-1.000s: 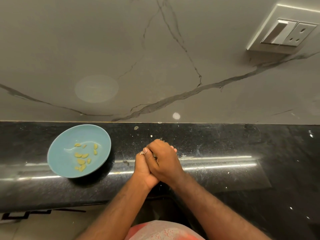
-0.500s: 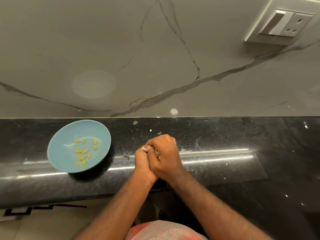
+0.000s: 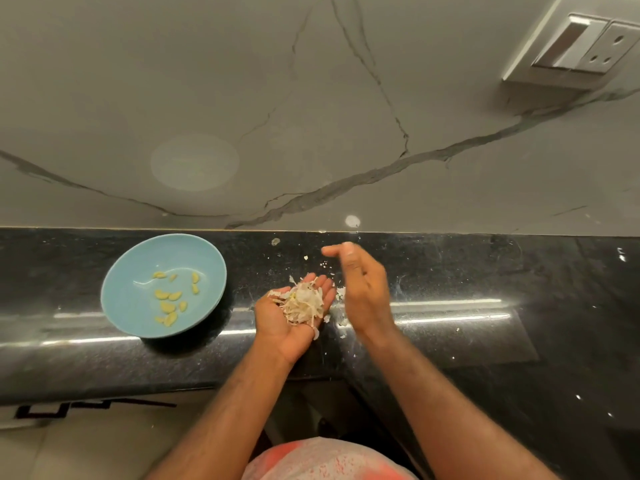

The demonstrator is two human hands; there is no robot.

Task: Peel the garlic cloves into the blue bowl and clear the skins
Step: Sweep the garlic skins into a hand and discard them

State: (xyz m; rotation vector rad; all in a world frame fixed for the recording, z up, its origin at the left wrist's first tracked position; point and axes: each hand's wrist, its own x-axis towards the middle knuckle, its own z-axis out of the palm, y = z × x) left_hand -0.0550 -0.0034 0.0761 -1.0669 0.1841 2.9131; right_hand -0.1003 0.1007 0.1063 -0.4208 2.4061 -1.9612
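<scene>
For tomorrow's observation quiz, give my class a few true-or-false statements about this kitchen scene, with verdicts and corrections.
1. The blue bowl holds peeled garlic cloves. True.
2. The left hand is a tight fist. False: it lies palm up, carrying a heap of skins.
3. The right hand holds a knife. False: it is open and empty.
4. Skin scraps lie on the black counter. True.
</scene>
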